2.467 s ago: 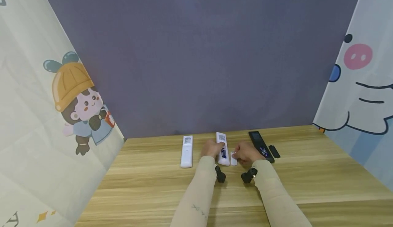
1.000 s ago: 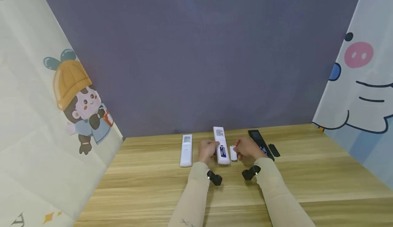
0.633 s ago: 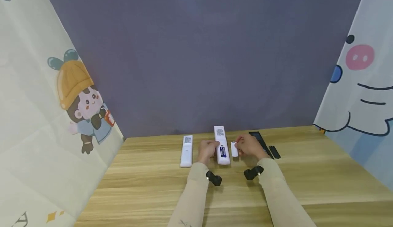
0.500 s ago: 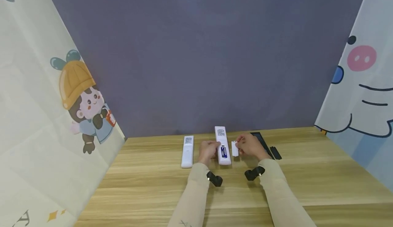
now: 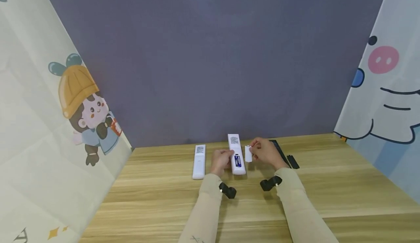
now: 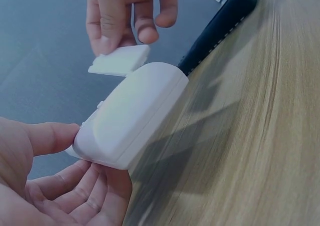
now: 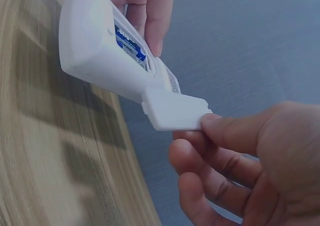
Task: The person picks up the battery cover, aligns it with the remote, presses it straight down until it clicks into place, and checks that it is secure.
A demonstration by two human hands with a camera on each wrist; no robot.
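My left hand [image 5: 221, 161] grips a white remote control [image 5: 234, 146] by its left side, thumb on top and fingers underneath. The remote's back faces up with its battery compartment uncovered, and blue batteries [image 7: 131, 47] lie inside. In the left wrist view the remote [image 6: 135, 116] is raised off the table, its shadow below it. My right hand [image 5: 266, 152] pinches a white battery cover [image 5: 248, 154] between thumb and fingers, just right of the remote. The cover [image 7: 175, 110] is held close beside the remote's edge in the right wrist view.
On the wooden table [image 5: 157, 199] a second white remote [image 5: 199, 162] lies at the left, its back closed. A black remote [image 5: 279, 150], partly hidden by my right hand, lies at the right with a black battery cover [image 5: 293, 161] beside it. A grey panel [image 5: 210, 71] stands behind.
My right hand has lifted the white battery cover up and away from the table. My left hand has shifted its grip to the remote's left side, uncovering the batteries to view.
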